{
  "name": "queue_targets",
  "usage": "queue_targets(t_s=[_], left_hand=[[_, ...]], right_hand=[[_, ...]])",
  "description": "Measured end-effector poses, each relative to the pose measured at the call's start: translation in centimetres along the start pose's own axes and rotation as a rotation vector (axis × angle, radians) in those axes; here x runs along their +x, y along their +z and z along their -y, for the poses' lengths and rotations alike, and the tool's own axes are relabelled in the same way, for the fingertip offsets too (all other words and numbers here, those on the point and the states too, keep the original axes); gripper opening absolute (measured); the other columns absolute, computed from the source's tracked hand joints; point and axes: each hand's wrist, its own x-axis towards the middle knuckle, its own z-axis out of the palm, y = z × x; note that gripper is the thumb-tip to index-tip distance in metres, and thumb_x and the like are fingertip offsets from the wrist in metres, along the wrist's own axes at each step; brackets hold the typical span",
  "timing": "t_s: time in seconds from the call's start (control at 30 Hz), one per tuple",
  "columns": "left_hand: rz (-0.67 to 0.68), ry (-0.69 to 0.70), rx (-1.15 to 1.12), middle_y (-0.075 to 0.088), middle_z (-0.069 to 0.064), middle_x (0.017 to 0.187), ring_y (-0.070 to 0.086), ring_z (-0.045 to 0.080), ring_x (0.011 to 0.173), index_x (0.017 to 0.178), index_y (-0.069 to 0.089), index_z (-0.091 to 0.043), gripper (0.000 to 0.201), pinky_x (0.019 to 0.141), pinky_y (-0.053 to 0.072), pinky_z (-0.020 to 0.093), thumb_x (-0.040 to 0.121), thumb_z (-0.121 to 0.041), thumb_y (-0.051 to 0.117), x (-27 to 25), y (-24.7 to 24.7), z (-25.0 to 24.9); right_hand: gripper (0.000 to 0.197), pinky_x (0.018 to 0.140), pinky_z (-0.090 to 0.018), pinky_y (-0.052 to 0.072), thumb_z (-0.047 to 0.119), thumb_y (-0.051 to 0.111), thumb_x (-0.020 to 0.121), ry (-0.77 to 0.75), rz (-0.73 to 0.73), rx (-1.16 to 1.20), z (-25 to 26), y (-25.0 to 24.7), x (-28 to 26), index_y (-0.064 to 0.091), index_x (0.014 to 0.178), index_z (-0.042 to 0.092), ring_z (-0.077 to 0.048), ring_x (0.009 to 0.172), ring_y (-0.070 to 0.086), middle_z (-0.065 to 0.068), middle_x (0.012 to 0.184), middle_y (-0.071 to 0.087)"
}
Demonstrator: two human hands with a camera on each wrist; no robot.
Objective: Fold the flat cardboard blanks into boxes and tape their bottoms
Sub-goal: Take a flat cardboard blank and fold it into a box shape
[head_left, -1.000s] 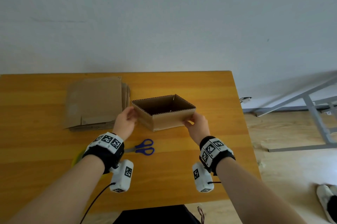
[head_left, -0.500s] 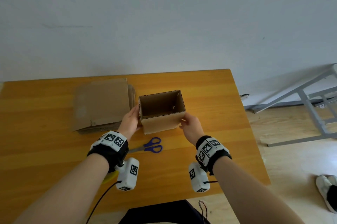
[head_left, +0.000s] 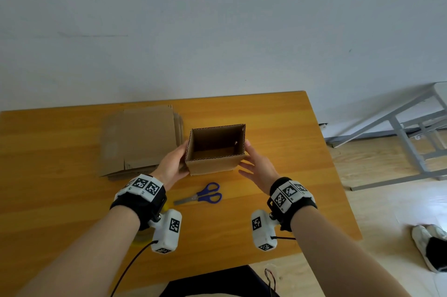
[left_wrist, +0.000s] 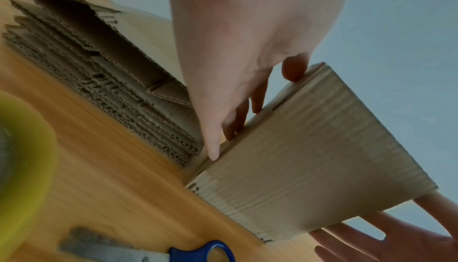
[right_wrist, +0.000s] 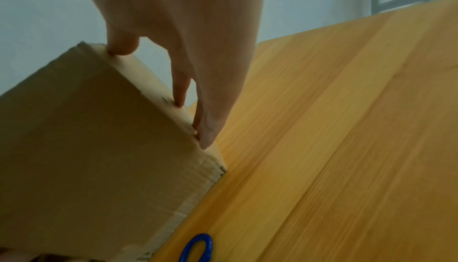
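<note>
A folded cardboard box (head_left: 212, 163) stands upright on the wooden table (head_left: 278, 212), its open top facing me. My left hand (head_left: 173, 163) lies flat against its left wall, fingers straight and the thumb at the top edge. My right hand (head_left: 256, 166) presses straight fingers against the right wall. In the left wrist view the left hand (left_wrist: 235, 50) touches the box (left_wrist: 310, 158) along its corner. In the right wrist view the right hand (right_wrist: 193, 50) touches the box (right_wrist: 86, 148) with its fingertips. The box's bottom is hidden.
A stack of flat cardboard blanks (head_left: 142, 139) lies just left of the box. Blue-handled scissors (head_left: 203, 195) lie in front of it. A yellow tape roll (left_wrist: 24, 148) sits under my left wrist. The table's right edge is near, with a metal frame (head_left: 406, 139) on the floor beyond.
The box has turned from corner-on to square with me and shifted slightly nearer. Both hands stayed on its sides, and the right fingers have straightened.
</note>
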Motion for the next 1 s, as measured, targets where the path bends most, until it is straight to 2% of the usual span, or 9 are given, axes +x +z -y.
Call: queue_targets(t_s=[0.03, 0.1, 0.2, 0.33, 0.43, 0.6, 0.77, 0.87, 1.0], left_hand=[[0.012, -0.001, 0.015, 0.052, 0.003, 0.134, 0.051, 0.021, 0.120, 0.138, 0.042, -0.032, 0.059, 0.097, 0.045, 0.039, 0.085, -0.056, 0.048, 0.1, -0.2, 0.0], [0.024, 0.024, 0.039, 0.043, -0.001, 0.143, 0.046, 0.022, 0.126, 0.142, 0.031, -0.045, 0.058, 0.096, 0.045, 0.040, 0.087, -0.057, 0.047, 0.2, -0.4, -0.1], [0.034, 0.054, 0.054, 0.032, -0.002, 0.150, 0.037, 0.026, 0.134, 0.140, 0.024, -0.053, 0.053, 0.104, 0.038, 0.050, 0.090, -0.052, 0.044, 0.1, -0.5, -0.3], [0.041, 0.066, 0.116, 0.037, 0.001, 0.149, 0.041, 0.028, 0.132, 0.140, 0.028, -0.048, 0.062, 0.104, 0.037, 0.055, 0.082, -0.055, 0.049, 0.0, -0.3, -0.6], [0.038, 0.061, 0.136, 0.040, 0.003, 0.147, 0.044, 0.029, 0.130, 0.142, 0.030, -0.042, 0.055, 0.103, 0.039, 0.055, 0.090, -0.047, 0.046, 0.2, -0.2, -0.7], [0.045, 0.047, 0.148, 0.041, 0.004, 0.146, 0.044, 0.028, 0.129, 0.142, 0.029, -0.040, 0.052, 0.102, 0.039, 0.055, 0.092, -0.043, 0.045, 0.1, -0.1, -0.9], [0.088, 0.000, 0.109, 0.045, 0.005, 0.141, 0.047, 0.029, 0.126, 0.143, 0.029, -0.039, 0.053, 0.096, 0.044, 0.049, 0.092, -0.038, 0.046, -0.1, -0.3, -1.3], [0.086, 0.005, 0.151, 0.044, 0.004, 0.143, 0.046, 0.029, 0.127, 0.144, 0.028, -0.038, 0.060, 0.100, 0.042, 0.053, 0.088, -0.041, 0.050, -0.1, -0.5, -1.3], [0.070, 0.038, 0.206, 0.045, 0.003, 0.142, 0.048, 0.028, 0.125, 0.142, 0.032, -0.037, 0.059, 0.095, 0.047, 0.050, 0.087, -0.043, 0.052, -0.2, -0.1, -1.6]], right_hand=[[0.062, 0.109, -0.044, 0.038, 0.053, 0.049, 0.091, 0.004, 0.001, 0.005, 0.0, 0.0, 0.1, 0.038, 0.142, 0.020, -0.024, 0.124, 0.048, -0.003, 0.126, 0.050], [0.062, 0.109, -0.045, 0.038, 0.050, 0.052, 0.091, 0.007, 0.005, 0.002, 0.1, 0.1, 0.2, 0.038, 0.143, 0.021, -0.025, 0.126, 0.047, -0.001, 0.124, 0.049], [0.057, 0.107, -0.045, 0.039, 0.044, 0.056, 0.091, 0.005, -0.005, -0.023, 0.2, 0.2, 0.5, 0.041, 0.142, 0.023, -0.026, 0.125, 0.047, 0.001, 0.127, 0.050], [0.049, 0.101, -0.043, 0.045, 0.039, 0.060, 0.090, 0.002, -0.010, -0.046, 0.6, 0.1, 0.8, 0.049, 0.135, 0.024, -0.026, 0.117, 0.054, -0.001, 0.121, 0.057], [0.046, 0.096, -0.039, 0.050, 0.033, 0.063, 0.089, 0.003, -0.028, -0.054, 0.9, -0.1, 1.1, 0.051, 0.131, 0.020, -0.026, 0.109, 0.059, -0.003, 0.114, 0.060], [0.046, 0.086, -0.035, 0.055, 0.025, 0.068, 0.086, 0.015, -0.052, -0.104, 1.4, -0.2, 1.4, 0.052, 0.128, 0.017, -0.028, 0.102, 0.062, -0.012, 0.118, 0.060], [0.046, 0.083, -0.033, 0.056, 0.022, 0.069, 0.086, 0.018, -0.054, -0.135, 1.8, -0.1, 1.6, 0.051, 0.128, 0.016, -0.028, 0.097, 0.065, -0.015, 0.117, 0.062], [0.047, 0.082, -0.032, 0.056, 0.020, 0.069, 0.086, 0.015, -0.048, -0.127, 1.7, -0.1, 1.5, 0.051, 0.130, 0.014, -0.027, 0.093, 0.065, -0.015, 0.115, 0.063], [0.046, 0.083, -0.033, 0.056, 0.020, 0.067, 0.087, 0.019, -0.043, -0.119, 1.7, -0.4, 1.5, 0.051, 0.130, 0.014, -0.025, 0.089, 0.065, -0.011, 0.109, 0.063]])
